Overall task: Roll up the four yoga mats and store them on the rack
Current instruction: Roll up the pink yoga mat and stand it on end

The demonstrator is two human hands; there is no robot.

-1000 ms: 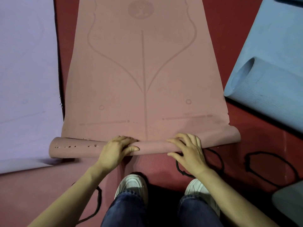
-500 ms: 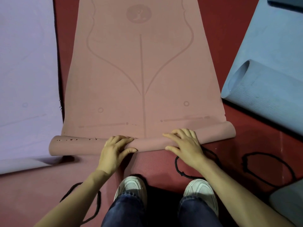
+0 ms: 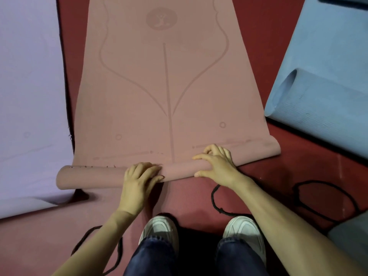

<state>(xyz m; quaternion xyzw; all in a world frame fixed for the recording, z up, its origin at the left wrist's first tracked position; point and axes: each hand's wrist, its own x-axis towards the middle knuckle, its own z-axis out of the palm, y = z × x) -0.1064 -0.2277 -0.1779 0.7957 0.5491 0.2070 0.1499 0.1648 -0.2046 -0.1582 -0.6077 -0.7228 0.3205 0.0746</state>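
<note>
A dusty-pink yoga mat (image 3: 163,92) with printed alignment lines lies flat on the red floor, stretching away from me. Its near end is wound into a thin roll (image 3: 89,177) that runs slightly askew, the right end farther away. My left hand (image 3: 139,177) presses on the roll left of its middle, fingers curled over the top. My right hand (image 3: 217,164) presses on it right of the middle, fingers spread over the roll. A lavender mat (image 3: 29,96) lies flat on the left. A blue mat (image 3: 326,82) lies on the right with its near end curled into a loose roll.
My two white shoes (image 3: 161,230) and jeans are just behind the roll. Black cord loops lie on the floor: one by my right wrist (image 3: 216,202), one at the right (image 3: 326,200), one at lower left (image 3: 119,253). A grey mat corner (image 3: 350,244) shows at lower right.
The roll has moved forward over the mat and both hands have moved away from me with it. The roll has taken in more of the mat.
</note>
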